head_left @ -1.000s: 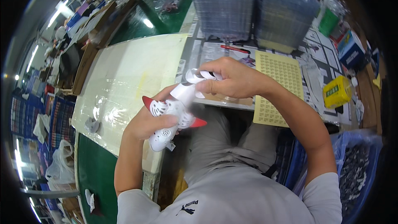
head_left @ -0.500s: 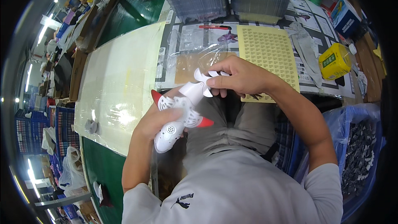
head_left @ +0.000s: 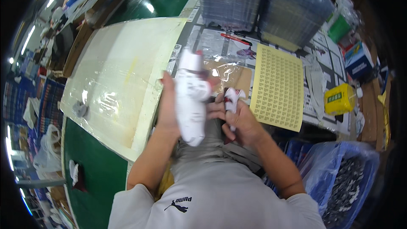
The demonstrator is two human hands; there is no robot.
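Observation:
My left hand (head_left: 168,108) is closed around a white plastic toy body (head_left: 189,110), which stands lengthwise over my lap and is smeared by motion. Small patches of red show near its far end. Just to the right, my right hand (head_left: 246,123) grips a small white and dark-red toy part (head_left: 232,99) between thumb and fingers. The two pieces are apart, with a narrow gap between them. The fingers behind the toy body are mostly hidden.
Left lies a cream board (head_left: 114,76) under clear film. A yellow label sheet (head_left: 277,89) is on the right, a red pen (head_left: 236,39) behind it. Stacks of clear plastic trays (head_left: 229,2) rise at the back. A yellow bottle (head_left: 339,99) and a blue-lined bin (head_left: 313,174) stand right.
The toy body has swung more upright and shows another side. My right hand has come off its finned end, moved nearer to me and now holds the small part. The view has shifted.

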